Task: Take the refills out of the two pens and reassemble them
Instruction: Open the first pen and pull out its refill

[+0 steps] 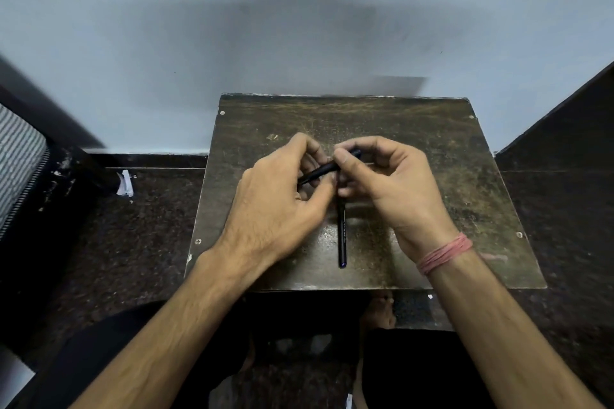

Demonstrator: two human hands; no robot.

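Both hands (332, 183) grip one pen (324, 170); another pen (342, 236) lies on the board (432, 149).

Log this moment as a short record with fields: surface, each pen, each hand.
surface: small dark worn table against a pale wall
held pen: black pen, lifted above the table, tilted, gripped at both ends
lying pen: second black pen, flat on the table, pointing toward the person, its far end hidden under the hands
left hand: closed on the held pen's lower end
right hand: fingers pinching the upper end; pink thread band on the wrist
refills: none visible outside the pens
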